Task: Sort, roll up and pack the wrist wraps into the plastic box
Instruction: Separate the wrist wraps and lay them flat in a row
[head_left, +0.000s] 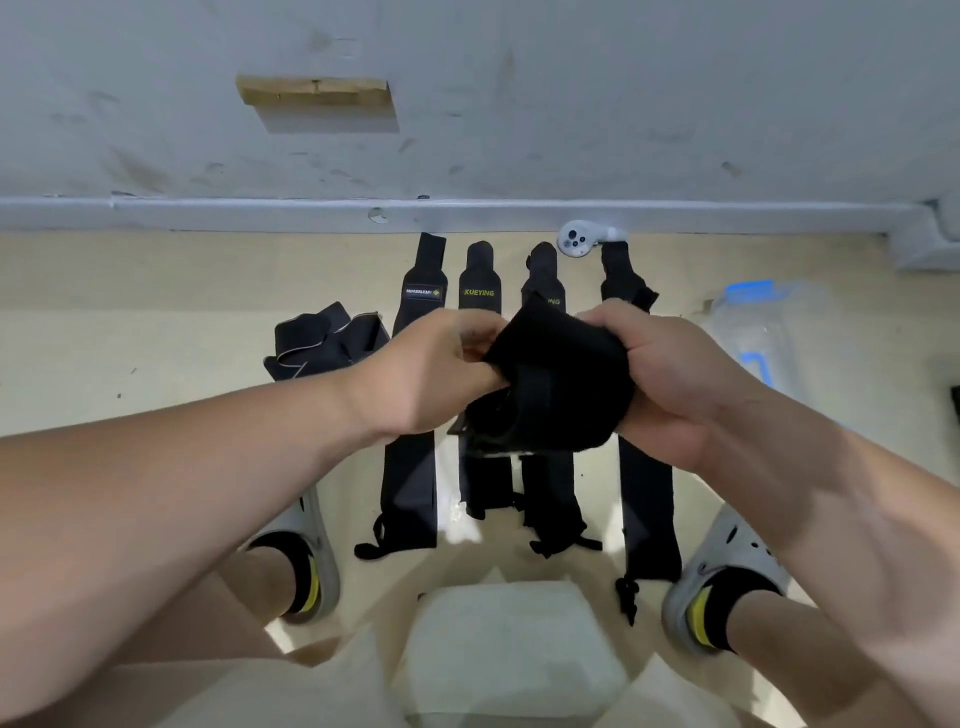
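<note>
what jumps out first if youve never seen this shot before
Both hands meet mid-frame: the left hand and right hand grip a bunched black wrist wrap between them. Beneath it, four more wraps lie flat in a row on the pale floor, running toward the wall. At the right edge sits the clear, blue-trimmed plastic box, and a white controller lies by the wall.

It was a bare indoor room: scuffed grey wall (571, 104), painted skirting rail (260, 214), cream floor (130, 312), a white controller (575, 244).
</note>
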